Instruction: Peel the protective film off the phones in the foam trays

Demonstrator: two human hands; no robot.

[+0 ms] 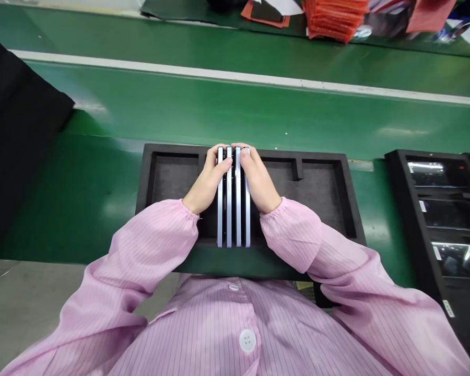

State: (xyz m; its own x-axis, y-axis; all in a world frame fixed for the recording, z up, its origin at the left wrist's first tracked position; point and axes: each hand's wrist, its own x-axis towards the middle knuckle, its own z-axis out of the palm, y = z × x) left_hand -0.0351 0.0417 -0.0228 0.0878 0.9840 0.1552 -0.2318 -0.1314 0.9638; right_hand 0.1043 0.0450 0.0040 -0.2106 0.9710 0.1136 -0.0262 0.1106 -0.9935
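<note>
- Along the near edge of the green surface point(90, 209) lies a black tray point(325, 193).
- Over the tray, from near edge to far edge, four thin phones point(238, 201) stand side by side.
- By its far edge, the left hand point(208, 183) and right hand point(261, 180) squeeze the phones between them.

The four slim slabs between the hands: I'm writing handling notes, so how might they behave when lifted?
The slabs seem stiff: their edges run straight. Those smooth, shiny edges suggest they may be slippery. Held narrow side up, they could tip if the left hand and right hand let go.
</note>
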